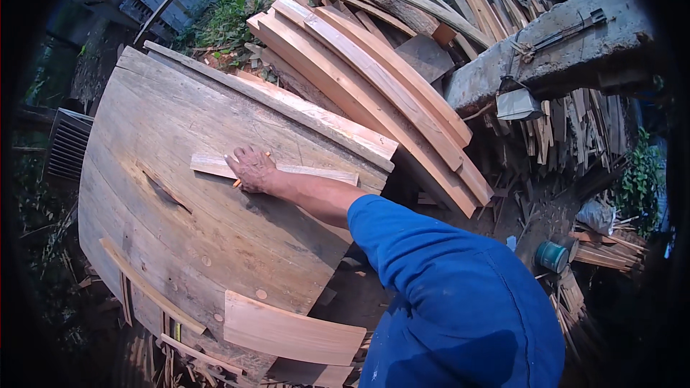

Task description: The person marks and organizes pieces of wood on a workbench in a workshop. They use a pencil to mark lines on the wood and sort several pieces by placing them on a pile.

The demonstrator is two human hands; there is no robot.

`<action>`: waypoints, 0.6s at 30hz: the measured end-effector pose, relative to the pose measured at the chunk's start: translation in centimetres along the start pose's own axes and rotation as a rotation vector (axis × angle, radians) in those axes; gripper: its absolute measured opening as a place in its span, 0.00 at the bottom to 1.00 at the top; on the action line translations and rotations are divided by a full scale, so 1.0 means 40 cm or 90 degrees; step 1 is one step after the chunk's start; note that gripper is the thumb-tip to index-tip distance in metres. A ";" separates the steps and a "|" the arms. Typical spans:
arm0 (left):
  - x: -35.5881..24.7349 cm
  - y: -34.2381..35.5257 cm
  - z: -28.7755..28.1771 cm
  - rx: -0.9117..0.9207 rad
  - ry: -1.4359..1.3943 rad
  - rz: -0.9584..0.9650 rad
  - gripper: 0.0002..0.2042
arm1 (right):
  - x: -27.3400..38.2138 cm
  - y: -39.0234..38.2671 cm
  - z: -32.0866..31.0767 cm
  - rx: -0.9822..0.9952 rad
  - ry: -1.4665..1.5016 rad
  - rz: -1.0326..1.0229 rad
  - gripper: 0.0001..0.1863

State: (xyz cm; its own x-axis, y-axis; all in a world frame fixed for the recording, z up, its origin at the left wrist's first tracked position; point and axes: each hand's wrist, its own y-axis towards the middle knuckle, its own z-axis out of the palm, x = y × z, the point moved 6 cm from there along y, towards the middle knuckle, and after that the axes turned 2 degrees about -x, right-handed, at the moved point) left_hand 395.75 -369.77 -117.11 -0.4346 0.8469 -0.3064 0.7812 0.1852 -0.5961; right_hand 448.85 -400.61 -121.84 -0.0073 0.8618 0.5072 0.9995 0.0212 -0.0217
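Observation:
My right hand (pixel 251 168) reaches across a broad, worn wooden tabletop (pixel 165 122) from the lower right. Its fingers are curled over a short, pale wooden strip (pixel 316 172) lying flat on the boards. An orange pencil (pixel 237 183) is held in the same hand, with its ends sticking out on either side. The middle of the pencil and part of the strip are hidden under the hand. My left hand does not show.
A long plank (pixel 280 108) lines the table's far edge. Stacked sawn beams (pixel 374 93) lie beyond it. Close by are a wide board (pixel 287 327) and a thin batten (pixel 147 284). A concrete beam (pixel 553 43) juts in at right, above a green can (pixel 551 256).

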 end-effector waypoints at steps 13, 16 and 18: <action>-0.024 0.004 0.040 0.043 -0.082 -0.084 0.24 | -0.118 -0.248 -0.120 0.074 -0.054 -0.057 0.40; -0.038 -0.015 0.052 0.069 -0.065 -0.087 0.23 | -0.291 -0.374 -0.240 -0.077 -0.043 0.069 0.41; -0.049 -0.034 0.060 0.096 -0.047 -0.085 0.23 | -0.467 -0.501 -0.333 -0.215 -0.116 0.174 0.42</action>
State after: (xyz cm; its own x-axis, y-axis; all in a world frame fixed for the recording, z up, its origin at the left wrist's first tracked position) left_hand 394.47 -372.88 -117.49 -0.5657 0.7803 -0.2666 0.6406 0.2123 -0.7379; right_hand 429.36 -423.90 -119.41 0.2833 0.8885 0.3610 0.9189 -0.3592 0.1630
